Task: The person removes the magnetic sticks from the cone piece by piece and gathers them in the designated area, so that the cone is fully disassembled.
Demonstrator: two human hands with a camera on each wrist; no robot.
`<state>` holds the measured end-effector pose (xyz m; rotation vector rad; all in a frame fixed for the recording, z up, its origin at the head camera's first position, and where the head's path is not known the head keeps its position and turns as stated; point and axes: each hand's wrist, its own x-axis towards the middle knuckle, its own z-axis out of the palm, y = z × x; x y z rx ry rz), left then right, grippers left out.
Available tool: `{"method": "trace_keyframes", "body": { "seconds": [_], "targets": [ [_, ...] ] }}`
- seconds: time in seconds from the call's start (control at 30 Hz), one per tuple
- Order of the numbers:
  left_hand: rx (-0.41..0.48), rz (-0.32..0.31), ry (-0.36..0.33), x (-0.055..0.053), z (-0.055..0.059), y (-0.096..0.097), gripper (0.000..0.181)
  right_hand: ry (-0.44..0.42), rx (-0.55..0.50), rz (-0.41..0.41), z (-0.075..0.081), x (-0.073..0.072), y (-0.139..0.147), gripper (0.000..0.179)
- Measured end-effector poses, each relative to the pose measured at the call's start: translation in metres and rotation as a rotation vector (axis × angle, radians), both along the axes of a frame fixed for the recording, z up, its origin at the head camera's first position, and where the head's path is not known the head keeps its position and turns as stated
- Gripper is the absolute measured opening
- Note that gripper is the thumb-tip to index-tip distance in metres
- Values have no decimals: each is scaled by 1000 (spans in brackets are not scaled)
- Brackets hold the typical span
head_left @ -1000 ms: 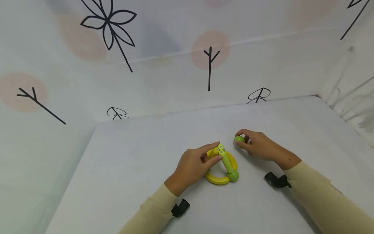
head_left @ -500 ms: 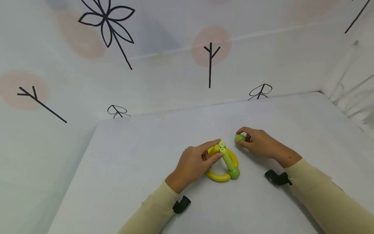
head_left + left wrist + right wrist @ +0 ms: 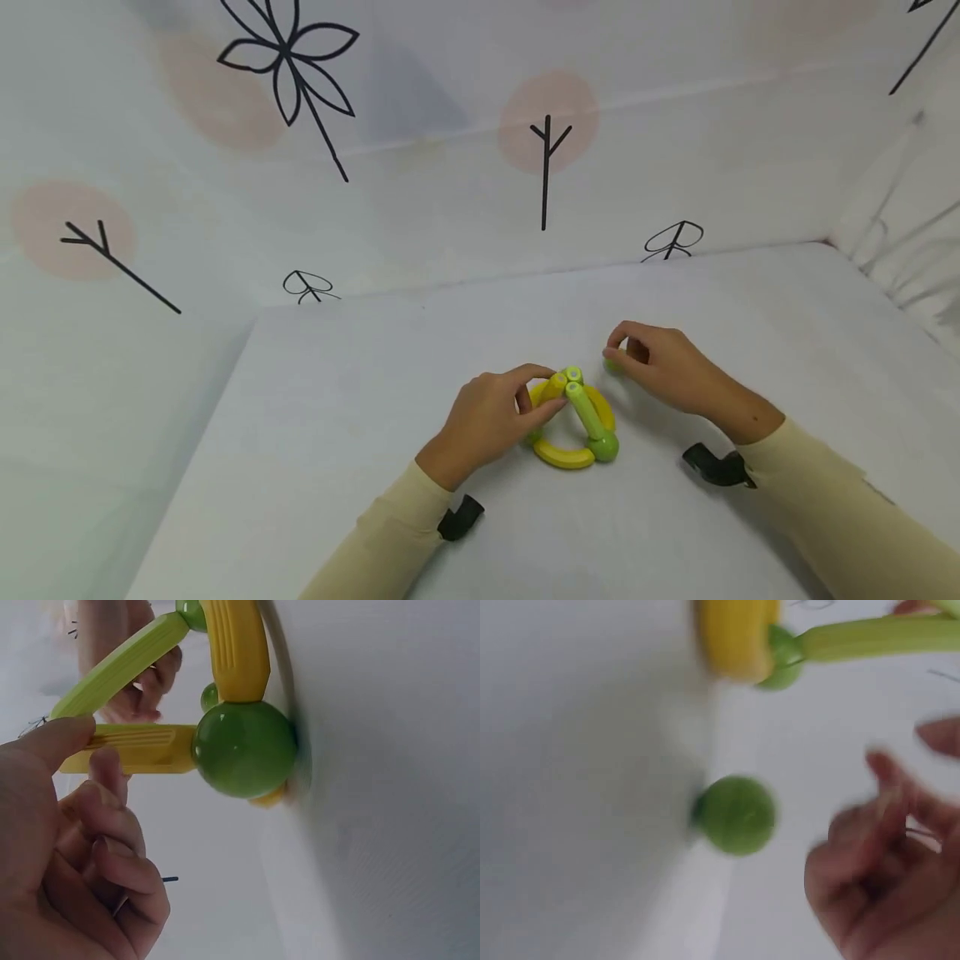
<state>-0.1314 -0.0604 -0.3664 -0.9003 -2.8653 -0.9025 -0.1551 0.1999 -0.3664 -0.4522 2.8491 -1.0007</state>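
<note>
A toy frame of magnetic rods and balls stands on the white table. Its base joins yellow curved rods with green balls. A yellow straight rod and light green rods lean together at the top. My left hand pinches the upper end of the yellow straight rod between thumb and forefinger. A loose green ball rests on the table to the right of the frame. My right hand is just above this ball, holding nothing, thumb and forefinger apart; it partly hides the ball in the head view.
The white tabletop runs back to a cloth wall printed with black plant drawings. Black curved pieces stick out from both sleeves near the wrists.
My right hand has let go of the loose green ball and risen a little off it. My left hand keeps its pinch on the frame's top, which stays put.
</note>
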Motion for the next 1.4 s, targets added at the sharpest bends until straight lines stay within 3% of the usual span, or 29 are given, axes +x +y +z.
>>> {"method": "trace_keyframes", "body": {
  "seconds": [0.1, 0.27, 0.37, 0.6, 0.9, 1.07, 1.4],
  "targets": [
    [-30, -4, 14, -1, 2, -2, 31, -59, -73, 145, 6, 9, -5, 8],
    [-71, -9, 13, -2, 2, -5, 28, -231, -120, 385, 7, 18, -9, 13],
    [-98, -22, -9, -3, 4, -8, 28, -234, -143, 462, 2, 21, -15, 13],
    [-159, -26, -48, -4, 12, -17, 28, -164, -142, 446, -3, 25, -30, 20],
    [-251, 66, -63, -6, 21, -28, 26, -129, -46, 377, 10, 27, -19, 10],
    [-315, 84, -90, -3, 29, -33, 24, -163, 3, 340, 18, 27, -13, 9],
    [-443, 65, -81, 0, 22, -37, 18, -213, -9, 380, 26, 28, -10, 8]
  ]
}}
